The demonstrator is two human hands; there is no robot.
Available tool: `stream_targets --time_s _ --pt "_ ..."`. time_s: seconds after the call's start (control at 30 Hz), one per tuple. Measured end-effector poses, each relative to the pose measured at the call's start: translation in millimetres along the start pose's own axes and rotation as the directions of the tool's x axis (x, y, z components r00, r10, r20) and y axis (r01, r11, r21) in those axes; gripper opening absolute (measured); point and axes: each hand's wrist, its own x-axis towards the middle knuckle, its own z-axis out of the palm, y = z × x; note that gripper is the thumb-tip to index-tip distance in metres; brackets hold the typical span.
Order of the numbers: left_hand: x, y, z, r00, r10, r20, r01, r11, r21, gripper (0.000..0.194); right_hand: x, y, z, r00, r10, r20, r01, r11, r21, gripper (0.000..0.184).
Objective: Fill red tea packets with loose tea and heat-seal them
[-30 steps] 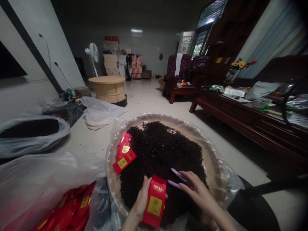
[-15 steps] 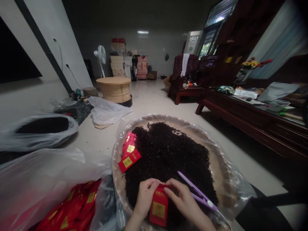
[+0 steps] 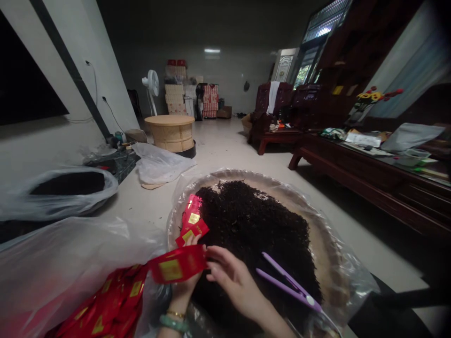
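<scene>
A red packet with a gold square [image 3: 176, 266] is held sideways at one end by my right hand [image 3: 234, 281], over the left front of the round tray. Behind it, my left hand [image 3: 190, 281] reaches left with outstretched fingers that touch a red packet [image 3: 200, 227] lying in the tray; the held packet hides part of this hand. Another pink-red packet [image 3: 192, 209] lies beyond it. Dark dried leaves [image 3: 250, 225], like loose tea, cover much of the plastic-lined tray [image 3: 329, 239]. A purple hair straightener [image 3: 291, 284] rests with its jaws apart on the leaves, right of my right hand.
Left of the tray, a clear plastic bag [image 3: 84, 239] holds many red packets [image 3: 109, 295]. Farther left is an open bag of dark leaves [image 3: 68, 183]. A round wooden table [image 3: 169, 134], a white fan [image 3: 152, 83] and a long dark wooden table [image 3: 355, 173] stand beyond.
My right hand has swung the red packet leftward and turned it sideways. My left hand has let go of it and moved left to the packets in the tray.
</scene>
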Motion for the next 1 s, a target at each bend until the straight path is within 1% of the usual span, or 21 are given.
stream_targets --time_s 0.03,0.07,0.1,0.13,0.2,0.23,0.27,0.33,0.4,0.47,0.5,0.53,0.57,0.6,0.67,0.77,0.83,0.87,0.93,1.0 --pt "3.6 0.8 -0.7 1.000 0.012 -0.025 -0.011 0.999 0.050 0.039 0.4 -0.6 4.9 0.999 -0.006 0.046 0.006 1.000 0.013 0.050" --pt "7.7 2.5 -1.3 0.998 0.021 -0.056 -0.014 0.991 0.133 0.042 -0.1 0.6 6.4 0.999 -0.009 0.054 0.009 1.000 0.003 0.050" --pt "12.2 4.8 -2.0 0.996 0.030 -0.084 -0.010 0.973 0.229 0.045 -1.6 3.6 4.4 1.000 -0.008 0.030 0.009 1.000 -0.030 0.048" --pt "16.9 7.1 -3.0 0.994 0.044 -0.103 -0.004 0.932 0.364 0.047 -4.0 8.1 -0.4 1.000 -0.006 -0.011 0.005 0.997 -0.079 0.046" --pt "25.2 11.0 -6.5 0.992 0.057 -0.111 0.011 0.848 0.530 0.045 -10.5 19.8 -15.6 0.996 -0.003 -0.094 -0.015 0.981 -0.192 0.043" --pt "28.0 12.1 -8.7 0.992 0.058 -0.110 0.014 0.824 0.566 0.041 -14.2 26.1 -24.3 0.992 -0.006 -0.124 -0.024 0.970 -0.240 0.042" --pt "29.6 12.9 -11.0 0.993 0.057 -0.105 0.011 0.827 0.563 0.036 -17.6 32.2 -32.7 0.989 -0.010 -0.147 -0.032 0.959 -0.282 0.042" --pt "28.1 14.2 -14.7 0.995 0.066 -0.080 -0.014 0.848 0.530 0.025 -22.3 42.3 -46.4 0.980 -0.040 -0.197 -0.034 0.933 -0.358 0.040" --pt "20.6 17.3 -15.9 0.995 0.090 -0.034 -0.061 0.869 0.492 0.021 -22.8 47.9 -54.4 0.961 -0.120 -0.251 -0.006 0.892 -0.452 0.037" --pt "8.0 23.8 -13.1 0.992 0.120 0.026 -0.121 0.905 0.408 0.019 -18.5 48.2 -56.6 0.926 -0.262 -0.272 0.060 0.813 -0.579 0.037" --pt "0.5 28.2 -10.0 0.989 0.135 0.057 -0.147 0.925 0.351 0.018 -15.1 46.7 -56.0 0.906 -0.339 -0.255 0.101 0.757 -0.645 0.040" --pt "-7.1 33.0 -6.1 0.985 0.146 0.093 -0.164 0.960 0.225 0.017 -11.3 44.5 -54.7 0.886 -0.410 -0.216 0.147 0.690 -0.708 0.043" --pt "-14.6 37.8 -1.6 0.982 0.142 0.127 -0.157 0.981 0.115 0.016 -7.5 42.1 -53.0 0.867 -0.472 -0.161 0.195 0.618 -0.762 0.046" --pt "-21.5 42.1 3.3 0.981 0.126 0.147 -0.135 0.989 0.052 0.014 -4.2 40.0 -51.2 0.846 -0.524 -0.102 0.240 0.545 -0.803 0.049" --pt "-32.8 48.2 13.1 0.983 0.068 0.173 -0.066 0.998 -0.015 0.013 0.0 38.2 -48.8 0.802 -0.597 -0.012 0.303 0.424 -0.853 0.051" --pt "-43.3 49.3 24.9 0.967 -0.046 0.252 0.079 0.989 -0.122 0.017 -0.9 42.7 -49.6 0.735 -0.677 0.040 0.335 0.310 -0.890 0.052" --pt "-47.3 47.0 30.2 0.950 -0.079 0.301 0.141 0.971 -0.191 0.021 -4.3 47.4 -52.5 0.699 -0.712 0.068 0.352 0.260 -0.899 0.049" --pt "-48.8 45.8 32.0 0.946 -0.083 0.314 0.153 0.966 -0.208 0.022 -6.1 49.0 -54.1 0.688 -0.722 0.074 0.357 0.248 -0.900 0.047" --pt "-50.9 44.2 34.5 0.948 -0.077 0.310 0.145 0.968 -0.205 0.021 -9.0 49.9 -56.5 0.685 -0.727 0.049 0.344 0.263 -0.902 0.045" --pt "-52.3 43.7 35.9 0.953 -0.065 0.297 0.122 0.977 -0.177 0.019 -10.6 48.2 -57.3 0.686 -0.727 -0.004 0.306 0.293 -0.906 0.044"
